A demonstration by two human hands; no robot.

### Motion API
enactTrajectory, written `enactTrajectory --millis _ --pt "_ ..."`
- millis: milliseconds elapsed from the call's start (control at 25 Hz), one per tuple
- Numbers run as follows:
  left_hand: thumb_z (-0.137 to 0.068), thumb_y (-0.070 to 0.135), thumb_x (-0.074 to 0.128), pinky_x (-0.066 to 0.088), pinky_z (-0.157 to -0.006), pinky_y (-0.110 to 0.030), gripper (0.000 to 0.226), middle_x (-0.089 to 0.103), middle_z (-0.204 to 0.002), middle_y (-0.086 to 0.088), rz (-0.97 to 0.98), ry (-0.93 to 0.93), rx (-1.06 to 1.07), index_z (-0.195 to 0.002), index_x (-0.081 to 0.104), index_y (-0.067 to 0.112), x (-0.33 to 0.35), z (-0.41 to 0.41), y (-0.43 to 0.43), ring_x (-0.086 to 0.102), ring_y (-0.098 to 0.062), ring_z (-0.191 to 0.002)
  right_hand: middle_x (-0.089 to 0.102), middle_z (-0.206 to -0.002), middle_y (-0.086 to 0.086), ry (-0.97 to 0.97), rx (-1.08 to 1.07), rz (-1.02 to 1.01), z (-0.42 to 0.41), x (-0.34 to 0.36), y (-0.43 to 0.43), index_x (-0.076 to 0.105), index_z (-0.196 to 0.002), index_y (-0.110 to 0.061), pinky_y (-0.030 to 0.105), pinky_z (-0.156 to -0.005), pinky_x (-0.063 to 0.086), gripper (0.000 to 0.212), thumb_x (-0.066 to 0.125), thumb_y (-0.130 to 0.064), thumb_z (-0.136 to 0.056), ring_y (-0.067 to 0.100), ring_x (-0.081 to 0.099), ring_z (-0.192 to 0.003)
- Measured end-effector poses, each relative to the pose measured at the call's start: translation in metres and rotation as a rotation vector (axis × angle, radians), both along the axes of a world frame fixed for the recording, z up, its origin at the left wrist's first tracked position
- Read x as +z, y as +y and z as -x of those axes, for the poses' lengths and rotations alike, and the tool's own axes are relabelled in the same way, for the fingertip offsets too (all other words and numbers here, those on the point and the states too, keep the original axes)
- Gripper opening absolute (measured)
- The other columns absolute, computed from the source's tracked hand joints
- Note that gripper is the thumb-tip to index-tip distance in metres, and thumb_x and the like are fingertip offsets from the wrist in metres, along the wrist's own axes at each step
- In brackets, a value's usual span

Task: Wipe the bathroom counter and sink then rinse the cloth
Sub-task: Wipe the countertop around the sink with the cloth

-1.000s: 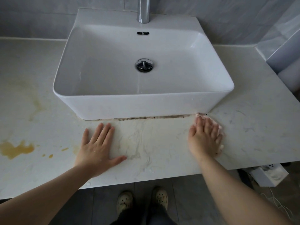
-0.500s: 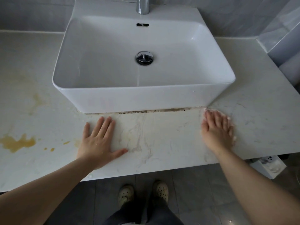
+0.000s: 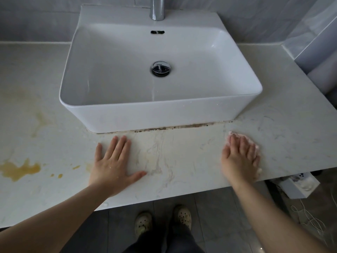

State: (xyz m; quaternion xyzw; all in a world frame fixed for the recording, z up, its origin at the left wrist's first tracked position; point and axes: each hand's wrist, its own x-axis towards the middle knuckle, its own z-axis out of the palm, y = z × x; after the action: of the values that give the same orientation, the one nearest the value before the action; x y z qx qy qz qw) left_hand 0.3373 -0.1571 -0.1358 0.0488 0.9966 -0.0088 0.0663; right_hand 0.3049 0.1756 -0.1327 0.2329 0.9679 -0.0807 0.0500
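Head view tells me the right hand (image 3: 240, 159), fingers straight and pressing the cloth (image 3: 252, 142), has slid rightward on the table (image 3: 191, 161) past the front corner of the sink (image 3: 160, 106), while the left hand (image 3: 113, 161) stays spread flat, empty; the yellow stains (image 3: 20, 169) still wait.

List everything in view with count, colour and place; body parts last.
Sink: one, white, on the counter's middle.
Faucet: one, chrome, behind the basin.
Drain: one, chrome, basin centre.
Counter: one, pale marble, under the sink.
Stains: several, yellow, counter's left.
Cloth: one, whitish, under right hand.
Box: one, white, floor, lower right.
Shoes: two, beige, floor.
Left hand: one, flat on counter.
Right hand: one, flat on cloth.
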Motion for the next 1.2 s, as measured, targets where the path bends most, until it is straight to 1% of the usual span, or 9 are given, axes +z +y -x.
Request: enactTrajectory --millis 120,280,400,520,800,960,1040,1120,1200 --pt "-0.059 0.088 -0.012 -0.012 -0.111 -0.05 0.115 -0.01 -0.154 0.005 -0.021 0.007 0.016 -0.149 0.0 0.017 0.001 0.0 0.0 -0.017 -0.012 -0.14 0.009 -0.159 0.001 0.078 0.264 0.037 -0.031 -0.003 -0.103 0.013 -0.149 -0.034 0.048 -0.117 -0.004 0.058 0.009 -0.044 -0.093 0.031 0.003 -0.146" --pt "-0.059 0.088 -0.011 -0.008 -0.112 -0.049 0.118 0.005 -0.157 0.003 -0.074 0.013 -0.002 -0.149 0.012 0.015 0.002 -0.002 -0.002 -0.008 -0.012 -0.142 0.033 -0.152 -0.003 0.102 0.827 0.02 -0.044 -0.003 -0.144 0.029 -0.144 -0.036 0.05 -0.115 0.019 0.051 0.015 -0.047 -0.096 0.029 0.026 -0.142" --pt "-0.06 0.088 -0.009 -0.012 -0.112 -0.047 0.116 0.002 -0.157 0.004 -0.105 0.022 -0.01 -0.149 0.009 0.017 0.004 -0.001 -0.002 -0.01 -0.011 -0.141 0.013 -0.159 -0.006 0.042 0.464 -0.064 -0.012 -0.006 -0.058 0.012 -0.147 -0.04 0.048 -0.118 0.008 0.056 0.002 -0.047 -0.092 0.022 0.008 -0.146" --pt "-0.064 0.086 0.002 -0.014 -0.112 -0.046 0.108 -0.003 -0.156 0.006 -0.114 0.011 0.0 -0.149 0.006 0.019 0.005 -0.002 -0.002 -0.015 -0.01 -0.14 0.008 -0.16 -0.002 0.041 0.025 -0.019 -0.003 0.001 -0.03 0.012 -0.149 -0.035 0.048 -0.118 0.002 0.052 0.014 -0.04 -0.098 0.026 0.002 -0.146" --pt "-0.073 0.082 0.0 -0.005 -0.112 -0.044 0.103 0.008 -0.15 0.006 -0.105 0.052 -0.006 -0.146 0.024 0.015 -0.001 -0.002 -0.002 0.005 -0.014 -0.141 0.049 -0.142 -0.004 0.151 0.917 -0.039 -0.022 -0.003 -0.136 0.045 -0.137 -0.032 0.048 -0.111 0.02 0.049 0.028 -0.042 -0.092 0.03 0.043 -0.133" --pt "-0.069 0.084 -0.004 -0.008 -0.113 -0.044 0.105 0.003 -0.152 0.006 -0.075 0.043 0.008 -0.148 0.015 0.017 0.001 -0.003 -0.002 -0.003 -0.013 -0.142 0.016 -0.158 -0.009 0.058 0.494 -0.077 0.012 -0.006 -0.035 0.016 -0.147 -0.041 0.048 -0.118 0.009 0.056 0.008 -0.047 -0.091 0.023 0.011 -0.146" --pt "-0.067 0.084 -0.008 -0.009 -0.113 -0.046 0.106 -0.003 -0.152 0.007 -0.062 0.027 0.019 -0.148 0.007 0.018 0.002 -0.002 0.0 -0.009 -0.013 -0.142 0.01 -0.159 -0.004 0.07 0.231 -0.026 0.017 -0.005 -0.024 0.014 -0.149 -0.035 0.047 -0.118 0.002 0.054 0.013 -0.043 -0.095 0.026 0.003 -0.147" --pt "-0.063 0.084 -0.013 -0.011 -0.113 -0.046 0.106 -0.012 -0.15 0.008 -0.048 0.01 0.017 -0.146 -0.005 0.019 0.004 -0.004 0.0 -0.016 -0.014 -0.14 0.028 -0.155 0.004 0.163 0.258 -0.066 -0.002 -0.004 -0.069 0.03 -0.146 -0.028 0.048 -0.116 0.008 0.052 0.026 -0.037 -0.095 0.036 0.02 -0.142" --pt "-0.065 0.084 -0.012 -0.008 -0.112 -0.047 0.106 -0.005 -0.153 0.006 -0.063 0.021 0.013 -0.147 0.001 0.017 0.004 -0.005 0.0 -0.012 -0.016 -0.14 0.048 -0.142 0.004 0.209 0.599 -0.025 -0.039 -0.005 -0.127 0.045 -0.138 -0.026 0.051 -0.107 0.018 0.051 0.033 -0.038 -0.09 0.039 0.04 -0.132"
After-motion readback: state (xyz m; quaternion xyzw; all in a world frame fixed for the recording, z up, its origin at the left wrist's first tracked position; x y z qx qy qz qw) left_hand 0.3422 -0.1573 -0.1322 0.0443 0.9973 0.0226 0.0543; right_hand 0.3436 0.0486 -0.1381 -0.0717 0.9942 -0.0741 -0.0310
